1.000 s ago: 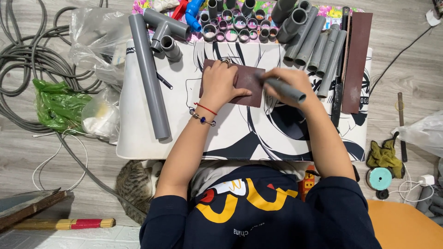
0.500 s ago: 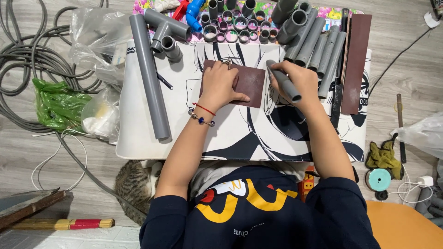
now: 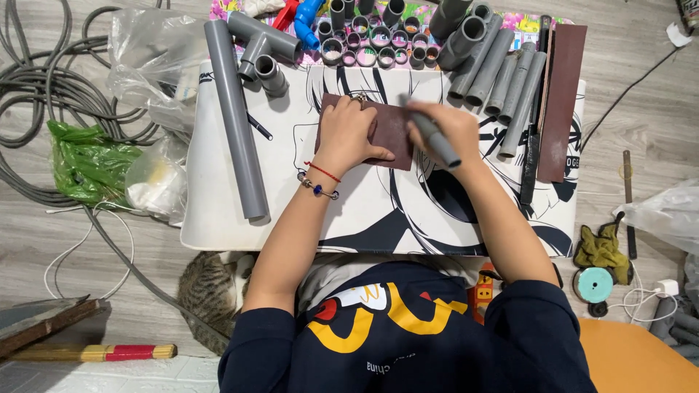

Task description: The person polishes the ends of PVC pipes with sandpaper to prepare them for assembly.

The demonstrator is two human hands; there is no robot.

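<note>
change: short grey plastic pipe piece [image 3: 431, 133] has swung from lying nearly level to a steep slant, far end now pointing up-left.
right hand [image 3: 453, 131]: fingers wrapped tight round the pipe.
left hand [image 3: 351, 135]: fingers spread flat, pressing the dark brown sandpaper sheet [image 3: 390, 132].
relation: pipe tip meets the sheet's right part, just beside the left thumb.
surface: white printed mat [image 3: 364, 211].

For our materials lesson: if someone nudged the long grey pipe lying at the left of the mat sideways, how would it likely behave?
The long grey pipe is round and lies flat on the mat, so it would probably roll. It looks like rigid plastic, likely staying straight when lifted. Being hollow, as its open end suggests, it is probably light for its length.
</note>
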